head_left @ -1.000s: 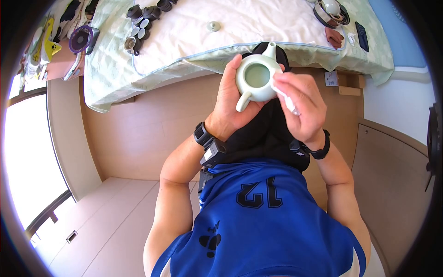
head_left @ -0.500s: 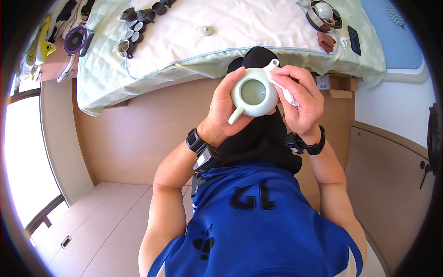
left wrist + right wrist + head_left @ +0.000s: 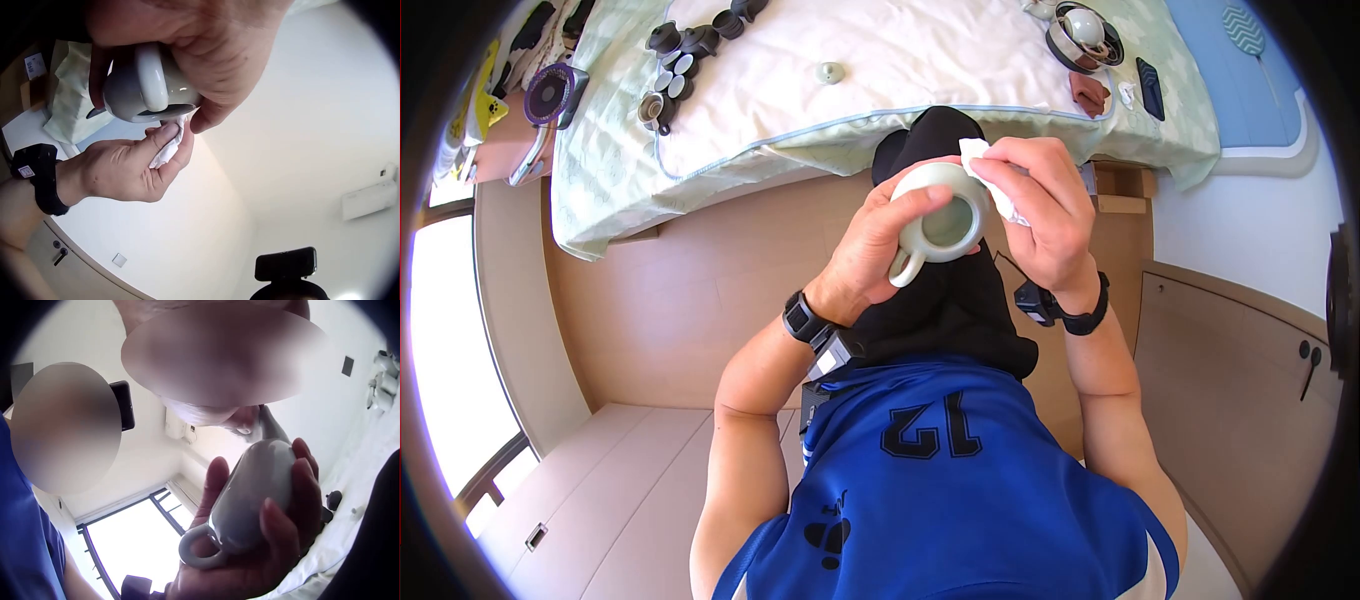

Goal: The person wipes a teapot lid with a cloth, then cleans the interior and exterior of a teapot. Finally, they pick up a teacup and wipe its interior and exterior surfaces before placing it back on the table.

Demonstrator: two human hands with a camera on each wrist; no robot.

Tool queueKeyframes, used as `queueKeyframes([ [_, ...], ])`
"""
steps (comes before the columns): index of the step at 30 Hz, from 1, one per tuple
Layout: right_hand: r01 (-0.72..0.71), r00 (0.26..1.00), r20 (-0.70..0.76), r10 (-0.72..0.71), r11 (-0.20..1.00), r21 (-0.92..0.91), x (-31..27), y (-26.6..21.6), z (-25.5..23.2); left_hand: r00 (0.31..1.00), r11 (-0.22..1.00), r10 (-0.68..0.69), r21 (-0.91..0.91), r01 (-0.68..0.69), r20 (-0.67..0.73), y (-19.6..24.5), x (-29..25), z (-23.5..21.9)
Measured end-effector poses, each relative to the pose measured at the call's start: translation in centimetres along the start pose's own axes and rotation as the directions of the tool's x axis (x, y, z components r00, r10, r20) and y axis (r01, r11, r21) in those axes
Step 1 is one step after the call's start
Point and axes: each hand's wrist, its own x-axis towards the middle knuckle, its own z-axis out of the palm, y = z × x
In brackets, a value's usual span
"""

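My left hand [image 3: 878,240] grips a pale green teapot [image 3: 940,220] without its lid, held in front of my chest with the opening tilted toward my right. The handle [image 3: 903,270] points down toward me. My right hand [image 3: 1035,210] pinches a white cloth [image 3: 985,180] against the pot's far rim near the spout. In the left wrist view the teapot [image 3: 147,87] sits in my fingers with the cloth [image 3: 169,140] pressed to its underside. The right wrist view shows the teapot [image 3: 253,494] cradled by the left hand's fingers [image 3: 300,487].
A bed [image 3: 880,90] with a pale green cover lies ahead. On it are a small round lid [image 3: 831,72], dark tea ware [image 3: 685,50] at the left, a bowl [image 3: 1082,30], a phone [image 3: 1150,88] and a brown cloth [image 3: 1090,92]. A wooden bed frame [image 3: 700,270] stands below.
The left hand has tipped the teapot so its opening turns toward the right hand. The right hand has shifted the cloth up along the rim near the spout.
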Motion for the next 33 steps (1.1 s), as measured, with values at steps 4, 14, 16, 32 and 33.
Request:
queueKeyframes([
  [4, -0.222, 0.975, 0.003, 0.223, 0.968, 0.121, -0.7, 1.1, -0.4, 0.999, 0.990, 0.028, 0.136, -0.023, -0.035, 0.2, -0.1, 0.1],
  [14, -0.482, 0.657, 0.191, 0.729, 0.211, 0.850, -2.2, -0.2, 2.1, 0.995, 0.999, 0.022, 0.042, -0.018, -0.094, -0.4, 0.1, -0.6],
  [16, -0.517, 0.631, 0.243, 0.736, 0.166, 0.840, -2.2, -0.4, 2.3, 0.993, 0.998, 0.053, -0.008, -0.054, -0.108, -0.7, 0.5, -0.1],
  [32, 0.039, 0.999, -0.043, -0.032, 0.986, 0.163, -0.4, -3.2, 1.6, 0.975, 0.967, -0.077, -0.253, 0.022, -0.207, -1.0, 0.8, 0.1],
  [33, 0.061, 0.998, -0.036, -0.056, 0.984, 0.168, -0.7, -3.2, 2.2, 0.972, 0.960, -0.086, -0.280, 0.022, -0.217, -1.2, 0.9, -0.3],
])
